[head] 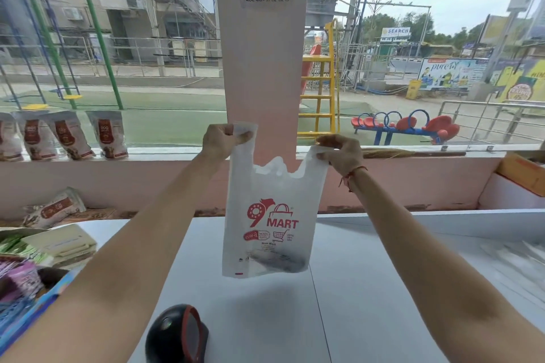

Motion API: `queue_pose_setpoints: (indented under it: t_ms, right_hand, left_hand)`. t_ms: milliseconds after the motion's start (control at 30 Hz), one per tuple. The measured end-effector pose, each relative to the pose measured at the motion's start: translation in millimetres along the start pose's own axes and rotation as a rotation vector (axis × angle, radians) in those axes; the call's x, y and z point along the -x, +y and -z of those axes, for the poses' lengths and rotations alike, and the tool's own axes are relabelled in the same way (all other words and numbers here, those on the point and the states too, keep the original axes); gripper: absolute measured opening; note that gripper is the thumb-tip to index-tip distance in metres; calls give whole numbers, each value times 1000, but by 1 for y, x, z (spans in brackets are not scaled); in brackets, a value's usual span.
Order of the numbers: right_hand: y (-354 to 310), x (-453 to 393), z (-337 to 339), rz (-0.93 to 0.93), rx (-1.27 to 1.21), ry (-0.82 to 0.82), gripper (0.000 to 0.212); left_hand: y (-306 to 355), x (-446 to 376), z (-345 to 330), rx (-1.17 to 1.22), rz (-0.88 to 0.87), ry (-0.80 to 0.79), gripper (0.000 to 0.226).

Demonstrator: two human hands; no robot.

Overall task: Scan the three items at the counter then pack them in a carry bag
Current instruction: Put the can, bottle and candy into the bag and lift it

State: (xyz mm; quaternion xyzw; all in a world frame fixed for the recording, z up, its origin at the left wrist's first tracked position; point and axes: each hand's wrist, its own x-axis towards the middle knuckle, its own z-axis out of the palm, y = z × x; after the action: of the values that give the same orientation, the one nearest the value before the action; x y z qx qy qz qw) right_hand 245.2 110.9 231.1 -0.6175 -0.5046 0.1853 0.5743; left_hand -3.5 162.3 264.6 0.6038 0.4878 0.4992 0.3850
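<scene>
A white carry bag (271, 215) with red "9 MART" print hangs in the air above the white counter (368, 289). My left hand (219, 141) pinches its left handle, my right hand (342, 153) pinches its right handle, both arms stretched forward. Dark shapes show through the bag's bottom (280, 262), so something lies inside; I cannot tell what or how many. A black barcode scanner (177, 333) stands on the counter near the front edge, below the bag.
Stacked packets and a display box (35, 268) crowd the counter's left side. Pouches (63, 134) line the window ledge. A pink pillar (262, 53) stands behind the bag. White bags (516, 262) lie at right, near a cardboard box (522, 171).
</scene>
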Motion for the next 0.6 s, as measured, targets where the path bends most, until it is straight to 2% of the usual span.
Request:
queue_pose_setpoints:
  t_ms: [100, 200, 233, 267, 367, 433, 500, 600]
  right_hand:
    - [6, 14, -4, 83, -39, 90, 27]
    - [13, 34, 3, 209, -103, 28, 28]
    - [16, 43, 8, 230, -109, -41, 29]
    - [20, 53, 12, 217, -120, -133, 31]
    - [41, 93, 22, 26, -131, -455, 32]
    - [59, 122, 22, -119, 58, -676, 30]
    - [82, 157, 16, -226, 349, -896, 37]
    - [114, 220, -1, -270, 660, -1092, 43]
  left_hand:
    - [-8, 19, -1, -54, -101, 84, 40]
    - [-15, 52, 6, -12, -158, -15, 18]
    - [-21, 65, 8, -39, -156, -92, 11]
    - [-29, 78, 10, -98, -136, -179, 16]
    - [-64, 118, 2, -460, 75, -464, 46]
    - [-91, 147, -13, -840, 185, -644, 50]
    - [-118, 180, -32, -1135, 206, -792, 49]
    - [-157, 233, -54, -1268, 242, -849, 45]
